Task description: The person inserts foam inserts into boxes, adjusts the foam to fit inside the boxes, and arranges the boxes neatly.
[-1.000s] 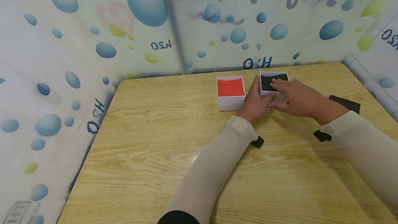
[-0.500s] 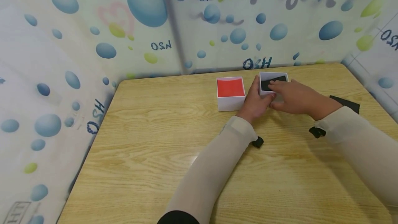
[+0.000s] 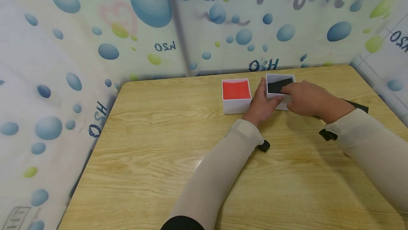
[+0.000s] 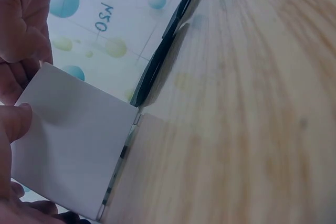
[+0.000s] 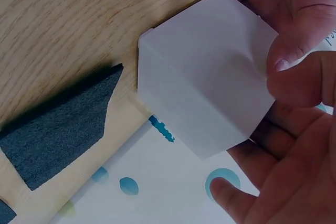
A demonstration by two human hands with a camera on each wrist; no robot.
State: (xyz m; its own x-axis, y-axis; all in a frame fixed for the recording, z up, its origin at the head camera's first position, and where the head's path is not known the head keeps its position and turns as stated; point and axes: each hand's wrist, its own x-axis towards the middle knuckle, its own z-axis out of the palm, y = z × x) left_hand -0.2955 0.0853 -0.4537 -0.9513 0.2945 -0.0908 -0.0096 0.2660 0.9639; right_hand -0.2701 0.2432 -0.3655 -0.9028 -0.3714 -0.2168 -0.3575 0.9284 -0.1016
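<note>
A white open-topped box holds a black foam sheet, which sits slanted below the rim. My left hand grips this box, thumb across its front and fingers along its left side. My right hand is bent over the right part of the box, index finger reaching in to the black sheet. Its other fingertips are hidden from the head view. The right wrist view shows the box's white outer walls with the right thumb close to the left thumb. In the left wrist view, the left thumb touches the box's side.
A second white box with a red sheet inside stands just left of the left hand. Loose black foam pieces lie on the wooden table to the right of the gripped box. A patterned curtain hangs behind the table.
The black sheet has sunk deeper and turned slanted inside the box. My right hand has moved from flatter fingers over the sheet to a more bent pose slightly rightward. The left hand stays put.
</note>
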